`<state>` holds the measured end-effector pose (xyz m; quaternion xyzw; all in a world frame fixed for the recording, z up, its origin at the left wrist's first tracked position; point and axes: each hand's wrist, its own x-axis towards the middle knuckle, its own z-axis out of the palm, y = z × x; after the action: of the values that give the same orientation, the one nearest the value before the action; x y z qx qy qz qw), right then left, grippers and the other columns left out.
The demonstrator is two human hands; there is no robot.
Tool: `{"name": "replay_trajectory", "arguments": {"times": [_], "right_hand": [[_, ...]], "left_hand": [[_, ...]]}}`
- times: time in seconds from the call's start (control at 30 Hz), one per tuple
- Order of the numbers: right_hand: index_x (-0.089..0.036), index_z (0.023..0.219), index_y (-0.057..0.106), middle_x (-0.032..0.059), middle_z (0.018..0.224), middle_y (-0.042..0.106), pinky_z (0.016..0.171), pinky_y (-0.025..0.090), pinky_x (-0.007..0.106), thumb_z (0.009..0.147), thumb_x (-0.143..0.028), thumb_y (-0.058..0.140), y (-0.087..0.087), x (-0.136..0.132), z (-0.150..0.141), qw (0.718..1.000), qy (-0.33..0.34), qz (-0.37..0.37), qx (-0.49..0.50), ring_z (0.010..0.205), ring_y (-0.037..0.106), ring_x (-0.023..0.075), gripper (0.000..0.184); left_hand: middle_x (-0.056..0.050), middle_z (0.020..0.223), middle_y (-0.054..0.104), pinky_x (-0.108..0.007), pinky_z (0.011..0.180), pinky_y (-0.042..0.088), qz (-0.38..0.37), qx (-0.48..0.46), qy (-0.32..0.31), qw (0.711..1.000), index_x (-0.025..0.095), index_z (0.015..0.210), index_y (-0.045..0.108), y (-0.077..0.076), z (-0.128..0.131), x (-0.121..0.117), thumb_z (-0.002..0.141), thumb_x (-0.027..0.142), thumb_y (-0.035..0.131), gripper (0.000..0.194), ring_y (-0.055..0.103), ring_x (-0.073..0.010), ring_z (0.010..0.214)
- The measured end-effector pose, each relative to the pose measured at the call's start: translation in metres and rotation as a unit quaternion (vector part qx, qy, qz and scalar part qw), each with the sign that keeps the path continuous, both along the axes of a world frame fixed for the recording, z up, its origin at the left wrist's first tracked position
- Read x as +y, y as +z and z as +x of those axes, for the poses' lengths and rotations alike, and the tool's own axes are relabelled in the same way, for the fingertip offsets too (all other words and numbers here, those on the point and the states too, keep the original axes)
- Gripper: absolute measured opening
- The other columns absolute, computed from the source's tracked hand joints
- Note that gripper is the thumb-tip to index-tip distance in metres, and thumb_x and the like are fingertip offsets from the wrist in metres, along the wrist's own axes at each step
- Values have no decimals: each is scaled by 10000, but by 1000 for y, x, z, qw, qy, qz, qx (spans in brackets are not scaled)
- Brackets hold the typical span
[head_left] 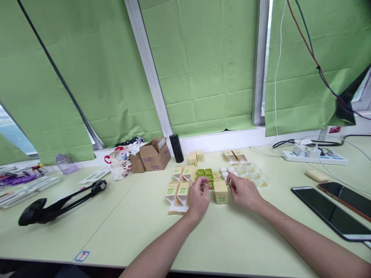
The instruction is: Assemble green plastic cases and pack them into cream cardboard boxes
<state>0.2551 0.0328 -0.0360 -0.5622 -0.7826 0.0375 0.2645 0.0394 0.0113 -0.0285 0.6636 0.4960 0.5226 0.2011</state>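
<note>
A small cream box (221,190) with a green window label stands on the table between my hands. My left hand (199,196) is just left of it, fingers curled together in front of green square cups (206,172); whatever it pinches is too small to make out. On the box's other side, my right hand (244,192) has thumb and fingers drawn together near white rounded pieces (227,171). Its fingertips hide anything held. Tiny yellowish pieces (216,176) lie between the green cups and the white pieces. Clear domed shells (257,176) with yellow centres sit beyond my right hand.
Folded cream cartons (177,195) lie left of my left hand, with more cartons (235,157) behind. A black cylinder (176,148) and a cardboard box (155,155) stand at the back. Phones (330,210) and a power strip (315,156) lie right; a black headset-like device (62,202) lies left.
</note>
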Motion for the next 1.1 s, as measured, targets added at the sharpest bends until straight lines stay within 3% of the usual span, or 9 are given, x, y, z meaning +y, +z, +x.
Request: {"name": "replay_trajectory", "arguments": {"times": [0.13,0.27,0.37,0.53,0.67,0.83,0.9,1.0,1.1], "right_hand": [[-213,888,643,101,836,739,555,251,307,787,-84,608,2,-6,-3,995,0,-63,-78,657,664,229,168],[-199,898,677,141,865,741,541,279,314,772,-107,631,-4,-7,-5,992,18,-70,-103,624,677,244,162],[-205,871,681,138,815,737,548,309,320,782,-126,636,-8,-5,-4,993,22,-63,-96,622,681,251,127],[-205,853,669,135,782,740,539,297,319,775,-118,640,-10,-3,-3,994,23,-55,-95,614,685,257,121],[-205,852,664,132,769,742,537,293,319,751,-101,638,-9,-4,-3,993,25,-61,-98,615,686,267,147],[-218,817,658,127,765,734,571,335,328,714,-79,659,-9,-4,-3,993,31,-67,-89,642,681,280,173],[-218,828,660,133,791,739,585,345,333,724,-81,661,-8,-4,-3,992,29,-77,-95,668,686,290,172],[-207,873,673,144,846,747,602,347,334,752,-97,648,-2,-6,-5,988,23,-100,-116,718,698,296,165],[-195,909,677,135,881,747,610,330,327,766,-124,639,6,-9,-7,983,16,-129,-132,756,701,289,164]], "left_hand": [[-56,1022,721,-458,992,447,61,69,-10,996,256,993,658,3,1,-3,932,199,596,104,635,-286,1019],[-119,1358,644,-573,1152,355,82,147,-80,982,268,1249,639,8,7,-10,907,201,636,349,544,-359,1332],[-146,1454,591,-640,1197,281,73,216,-113,967,274,1363,589,12,11,-12,895,239,691,481,483,-405,1406],[-161,1307,658,-655,1128,312,57,317,-120,939,239,1319,592,17,16,-8,879,167,646,449,565,-410,1254],[-123,1121,693,-574,1073,384,74,310,-143,937,239,1207,625,23,15,2,781,112,695,450,615,-376,1093],[-132,1133,706,-509,1005,472,104,317,-150,931,225,1299,622,53,10,39,766,126,725,551,633,-384,1100],[-153,1210,699,-499,1051,471,116,331,-123,928,199,1362,610,71,8,63,766,103,719,613,629,-383,1163],[-164,1347,660,-435,1114,459,67,420,-33,905,171,1428,576,94,3,103,805,82,678,638,588,-344,1288],[-165,1330,668,-410,1097,464,38,445,-4,895,161,1371,624,101,-3,141,836,101,673,541,596,-332,1273]]}}
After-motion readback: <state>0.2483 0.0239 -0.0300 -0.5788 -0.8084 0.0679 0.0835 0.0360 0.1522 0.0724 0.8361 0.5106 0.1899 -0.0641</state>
